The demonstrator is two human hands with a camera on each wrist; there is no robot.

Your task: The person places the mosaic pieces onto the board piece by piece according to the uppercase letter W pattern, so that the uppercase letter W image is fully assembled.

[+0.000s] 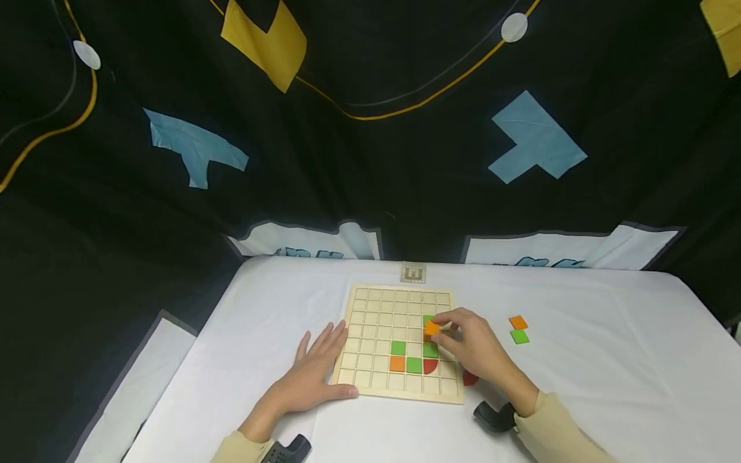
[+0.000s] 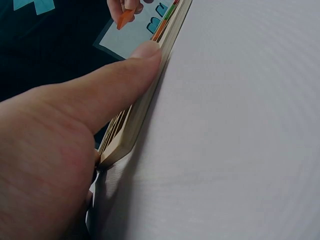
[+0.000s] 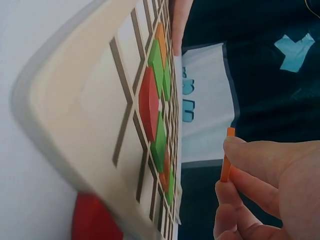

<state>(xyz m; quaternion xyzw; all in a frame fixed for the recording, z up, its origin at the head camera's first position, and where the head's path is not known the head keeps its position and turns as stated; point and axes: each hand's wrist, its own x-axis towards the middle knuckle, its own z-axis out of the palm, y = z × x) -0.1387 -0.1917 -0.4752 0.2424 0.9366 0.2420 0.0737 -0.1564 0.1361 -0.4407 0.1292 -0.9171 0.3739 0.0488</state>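
Pinching an orange tile [image 1: 432,327] in the fingers of the right hand [image 1: 476,344], above the board [image 1: 384,319] near its right edge, opposite the spread left hand [image 1: 309,381].

Soft light brightens the white tabletop [image 1: 608,360]; wrist views look dimmer.
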